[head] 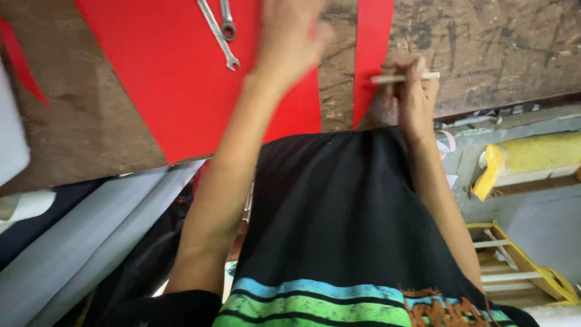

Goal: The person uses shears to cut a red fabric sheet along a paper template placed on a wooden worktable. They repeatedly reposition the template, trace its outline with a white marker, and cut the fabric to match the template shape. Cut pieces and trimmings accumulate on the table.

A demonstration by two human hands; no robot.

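Right hand (416, 97) clenched round a thin white stick (404, 77) at the red strip (370, 54), left hand (287, 39) blurred, spread flat over the big red sheet (181, 79) on the bench (91, 121) — light, floppy stuff, best pinned near its edge.

No packages, labels, signs or screens in view.

Even, soft daylight, no glare or hard shadows. Left hand (289, 37) motion-blurred at top centre; whole frame slightly soft, esp. edges.
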